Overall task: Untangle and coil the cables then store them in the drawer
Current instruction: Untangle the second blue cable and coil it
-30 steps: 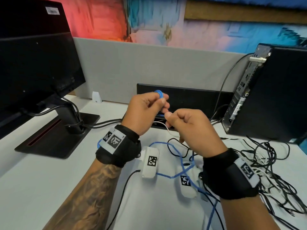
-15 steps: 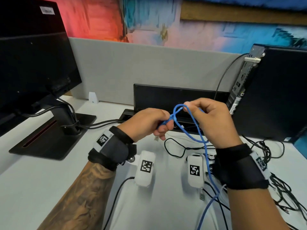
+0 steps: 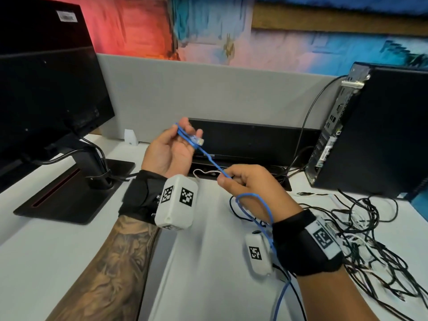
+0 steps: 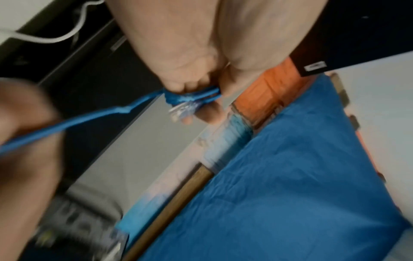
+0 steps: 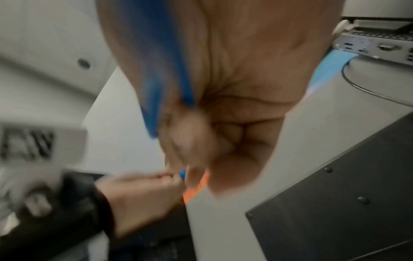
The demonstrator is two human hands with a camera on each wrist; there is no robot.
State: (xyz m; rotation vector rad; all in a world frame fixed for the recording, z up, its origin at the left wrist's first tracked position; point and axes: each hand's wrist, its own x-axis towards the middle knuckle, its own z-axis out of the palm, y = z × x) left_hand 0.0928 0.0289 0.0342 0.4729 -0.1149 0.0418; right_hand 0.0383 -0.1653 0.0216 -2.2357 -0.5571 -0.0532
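A blue network cable (image 3: 209,158) runs taut between my two hands above the white desk. My left hand (image 3: 172,147), palm up, holds a small coiled bundle of it with the clear plug (image 3: 196,140) sticking out between the fingers; the left wrist view shows the bundle (image 4: 190,98) under my curled fingers. My right hand (image 3: 243,184) is closed in a fist on the cable (image 5: 170,84) lower down, and the blue cable loops over that wrist and trails off the desk's front edge. A tangle of black and white cables (image 3: 375,246) lies at the right.
A black monitor (image 3: 46,93) on its stand (image 3: 69,195) fills the left. A black computer tower (image 3: 379,130) stands at the back right. A grey partition (image 3: 208,93) and a black cable tray (image 3: 250,144) run along the back of the white desk (image 3: 46,251).
My left hand has turned palm up and lifted with the coiled end. My right hand has dropped lower and slid along the cable, pulling it taut between the hands.
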